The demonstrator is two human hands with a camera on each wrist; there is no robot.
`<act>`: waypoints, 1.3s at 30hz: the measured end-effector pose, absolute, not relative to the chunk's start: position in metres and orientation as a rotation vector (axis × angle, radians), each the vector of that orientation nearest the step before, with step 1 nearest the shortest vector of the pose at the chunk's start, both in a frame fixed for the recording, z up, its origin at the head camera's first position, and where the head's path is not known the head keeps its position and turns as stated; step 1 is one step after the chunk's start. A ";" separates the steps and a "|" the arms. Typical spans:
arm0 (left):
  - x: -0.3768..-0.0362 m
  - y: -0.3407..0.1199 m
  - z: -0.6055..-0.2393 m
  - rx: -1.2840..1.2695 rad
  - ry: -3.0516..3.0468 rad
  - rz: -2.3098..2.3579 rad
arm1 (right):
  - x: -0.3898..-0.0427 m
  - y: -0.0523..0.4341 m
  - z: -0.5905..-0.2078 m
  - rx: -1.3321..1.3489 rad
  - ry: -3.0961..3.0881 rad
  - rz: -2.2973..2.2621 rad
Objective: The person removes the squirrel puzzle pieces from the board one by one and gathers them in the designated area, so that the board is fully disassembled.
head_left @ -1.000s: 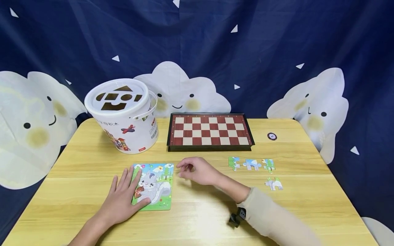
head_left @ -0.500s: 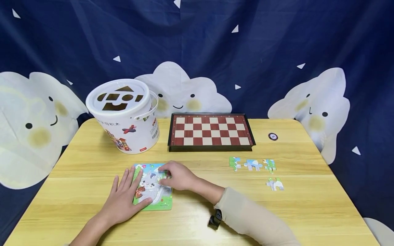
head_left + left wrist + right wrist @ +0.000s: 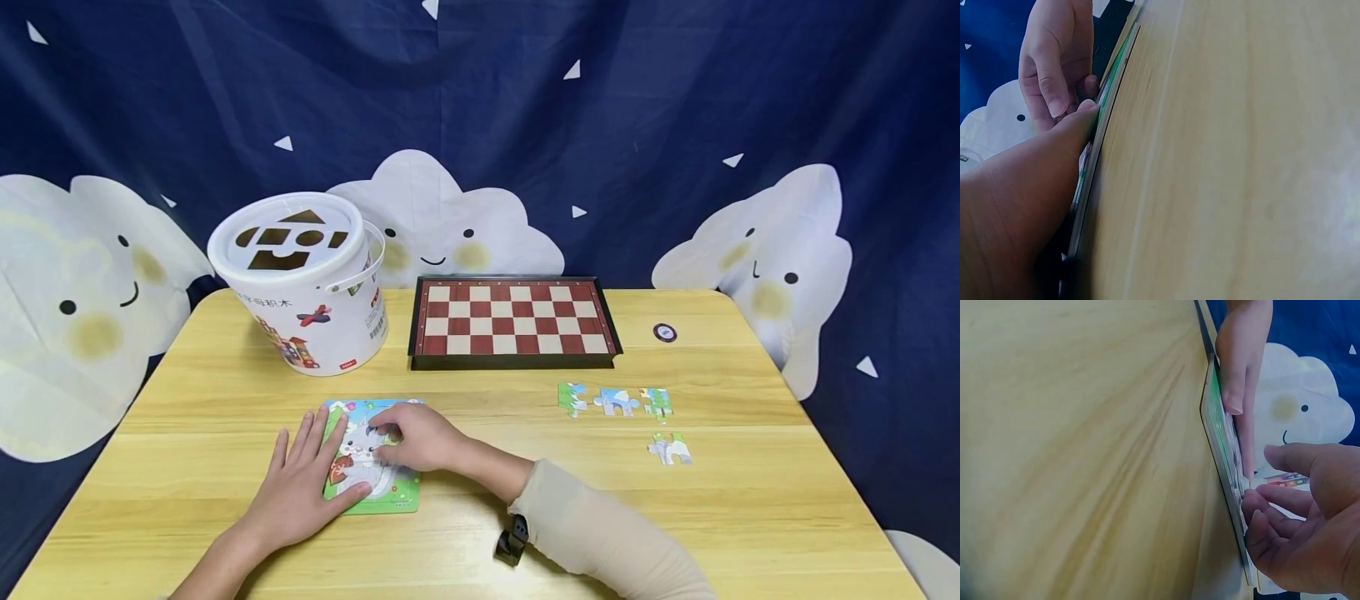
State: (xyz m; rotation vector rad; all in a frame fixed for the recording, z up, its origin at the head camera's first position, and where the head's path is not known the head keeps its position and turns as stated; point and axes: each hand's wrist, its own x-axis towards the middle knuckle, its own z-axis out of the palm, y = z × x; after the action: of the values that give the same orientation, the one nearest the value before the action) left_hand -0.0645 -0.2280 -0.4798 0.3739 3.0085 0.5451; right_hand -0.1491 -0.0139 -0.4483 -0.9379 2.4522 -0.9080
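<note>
A squirrel jigsaw puzzle (image 3: 403, 495) in a thin flat tray lies on the table in front of the person. My left hand (image 3: 296, 487) rests flat on its left side, fingers spread and thumb along the lower part. Over the upper right of the picture, my right hand (image 3: 426, 437) touches the surface with bent fingertips. In the right wrist view, the thumb (image 3: 1288, 457) stands apart from those fingers, and no piece shows between them. Part of the squirrel is hidden beneath the right hand. Several loose jigsaw pieces (image 3: 618, 402) lie on the table to the right.
Behind the puzzle, a white lidded bucket (image 3: 330, 333) with shape cutouts stands at the left. A red-and-white checkered board (image 3: 514, 317) sits at the back middle. One dark round chip (image 3: 664, 333) lies on the wooden table (image 3: 735, 517) at the right. A blue cloud-print curtain (image 3: 510, 100) hangs behind.
My right hand has moved left from beside the puzzle onto its upper right, then slightly farther left across the picture. The left hand and the loose pieces have stayed in place.
</note>
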 end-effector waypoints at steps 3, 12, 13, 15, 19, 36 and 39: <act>-0.064 -0.228 -0.480 0.374 3.010 0.548 | -0.148 -0.015 -0.448 -0.921 2.451 -0.912; -0.063 -0.227 -0.480 0.375 3.015 0.555 | -0.145 -0.020 -0.447 -0.892 2.472 -0.888; -0.063 -0.227 -0.479 0.372 3.013 0.556 | -0.145 -0.021 -0.447 -0.886 2.480 -0.881; -0.063 -0.227 -0.478 0.368 3.008 0.554 | -0.144 -0.022 -0.446 -0.867 2.490 -0.877; -0.063 -0.227 -0.477 0.364 3.001 0.555 | -0.144 -0.024 -0.447 -0.844 2.507 -0.876; -0.064 -0.228 -0.478 0.368 2.987 0.553 | -0.144 -0.026 -0.455 -0.769 2.501 -1.136; -0.064 -0.228 -0.478 0.369 2.988 0.558 | -0.143 -0.027 -0.457 -0.767 2.506 -1.172</act>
State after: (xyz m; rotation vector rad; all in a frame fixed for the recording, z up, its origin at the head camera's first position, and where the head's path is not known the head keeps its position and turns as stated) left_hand -0.0642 -0.2282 -0.4784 0.3689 2.9879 0.5583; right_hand -0.1434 -0.0268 -0.4566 -0.7672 2.5064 -1.1723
